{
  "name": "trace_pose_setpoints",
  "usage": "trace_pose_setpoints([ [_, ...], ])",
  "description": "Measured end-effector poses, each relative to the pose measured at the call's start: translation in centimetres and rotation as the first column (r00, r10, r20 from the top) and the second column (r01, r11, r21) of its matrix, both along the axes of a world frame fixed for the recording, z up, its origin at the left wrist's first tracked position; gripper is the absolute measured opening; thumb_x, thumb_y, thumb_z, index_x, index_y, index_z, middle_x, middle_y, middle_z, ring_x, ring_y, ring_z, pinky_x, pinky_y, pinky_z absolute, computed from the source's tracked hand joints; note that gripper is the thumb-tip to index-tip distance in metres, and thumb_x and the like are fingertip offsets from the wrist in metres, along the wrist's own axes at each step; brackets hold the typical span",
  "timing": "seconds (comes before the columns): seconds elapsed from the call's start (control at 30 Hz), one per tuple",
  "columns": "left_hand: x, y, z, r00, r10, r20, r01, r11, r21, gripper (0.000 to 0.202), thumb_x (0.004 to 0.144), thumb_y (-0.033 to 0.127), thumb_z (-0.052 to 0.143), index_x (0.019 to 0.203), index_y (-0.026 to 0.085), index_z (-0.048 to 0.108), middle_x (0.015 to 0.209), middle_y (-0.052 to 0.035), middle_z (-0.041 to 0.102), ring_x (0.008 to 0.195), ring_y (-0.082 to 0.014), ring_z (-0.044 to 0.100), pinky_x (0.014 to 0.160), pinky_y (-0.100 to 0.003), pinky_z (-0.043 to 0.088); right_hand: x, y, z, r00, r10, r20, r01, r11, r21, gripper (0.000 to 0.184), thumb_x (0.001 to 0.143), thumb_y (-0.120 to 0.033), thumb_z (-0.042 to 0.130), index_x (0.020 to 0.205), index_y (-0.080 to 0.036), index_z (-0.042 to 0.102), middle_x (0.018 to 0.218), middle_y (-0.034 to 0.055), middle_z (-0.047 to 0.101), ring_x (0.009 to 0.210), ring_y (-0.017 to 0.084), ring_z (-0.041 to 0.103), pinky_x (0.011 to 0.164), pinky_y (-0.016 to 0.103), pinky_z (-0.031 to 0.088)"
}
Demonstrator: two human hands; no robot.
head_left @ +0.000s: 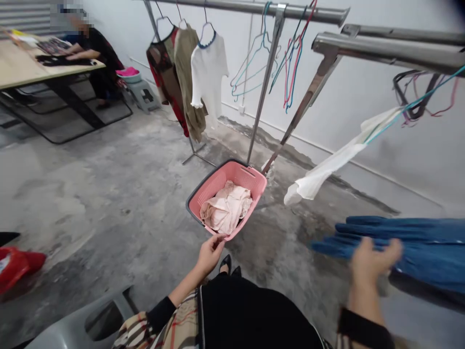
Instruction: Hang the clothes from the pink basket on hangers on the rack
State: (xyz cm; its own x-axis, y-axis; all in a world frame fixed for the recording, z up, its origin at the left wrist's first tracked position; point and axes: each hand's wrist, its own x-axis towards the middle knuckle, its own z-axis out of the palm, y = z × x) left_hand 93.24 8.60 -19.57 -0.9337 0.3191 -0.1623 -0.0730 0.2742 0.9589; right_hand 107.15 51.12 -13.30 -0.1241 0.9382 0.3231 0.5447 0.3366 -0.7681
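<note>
My left hand (211, 253) is closed, its fingertips pinched at the near rim of a pink laundry basket (259, 183) with a dark grey edge. A crumpled pale pink garment (228, 206) lies inside the basket. My right hand (374, 264) is blurred by motion, with thumb and fingers apart, and nothing shows in it. Right beside that hand hangs a blue denim garment (428, 242); whether they touch, I cannot tell. Further up, a white garment (327, 167) hangs on a teal hanger (428, 94).
Metal clothes rails (247, 6) hold bare hangers (290, 63), a white top (209, 63), an olive garment (187, 63) and a dark red-and-black garment (163, 72). A grey plastic stool (69, 325) and a red bag (16, 266) are at left. A person (96, 48) sits at a table (18, 60).
</note>
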Motion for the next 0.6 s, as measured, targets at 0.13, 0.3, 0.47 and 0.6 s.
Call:
trace_pose_setpoints([
  [0.13,-3.4,0.2,2.0,0.992,0.008,-0.126,-0.011,1.0,-0.027,0.034,0.08,0.038,0.058,0.102,0.014,0.069,0.083,-0.0077,0.072,0.069,-0.0162,0.064,0.066,-0.027,0.05,-4.2,-10.9,-7.2,0.917,0.396,-0.033,-0.397,0.909,-0.127,0.054,0.076,-0.044,0.051,0.118,-0.011,0.06,0.119,0.0201,0.061,0.113,0.033,0.057,0.094,0.053,0.048],
  [0.3,-13.3,1.9,7.2,0.947,-0.042,-0.318,0.035,0.999,-0.029,0.036,0.081,0.032,0.056,0.111,0.015,0.065,0.097,-0.0096,0.071,0.083,-0.017,0.065,0.078,-0.029,0.05,-5.2,-21.9,-10.9,0.62,0.784,0.016,-0.779,0.618,-0.105,0.036,0.086,-0.034,0.047,0.111,-0.017,0.067,0.124,0.0162,0.061,0.117,0.027,0.058,0.098,0.047,0.049],
  [0.47,-26.2,5.9,15.1,0.857,-0.107,-0.504,0.066,0.993,-0.098,0.045,0.082,0.022,0.056,0.126,0.014,0.057,0.106,-0.0092,0.067,0.08,-0.0149,0.061,0.08,-0.029,0.049,-6.6,-25.3,-10.8,0.55,0.831,0.086,-0.828,0.556,-0.076,0.032,0.088,-0.03,0.048,0.111,-0.024,0.069,0.124,0.0111,0.063,0.116,0.025,0.06,0.096,0.043,0.053],
  [0.6,-36.7,9.9,20.7,0.791,-0.151,-0.594,0.059,0.983,-0.172,0.05,0.082,0.018,0.06,0.132,0.013,0.053,0.118,-0.0123,0.064,0.093,-0.0203,0.061,0.096,-0.037,0.043,-9.6,-26.9,-11.1,0.663,0.744,0.082,-0.743,0.668,-0.042,0.033,0.088,-0.034,0.048,0.109,-0.024,0.071,0.12,0.0115,0.065,0.112,0.027,0.063,0.093,0.045,0.055],
])
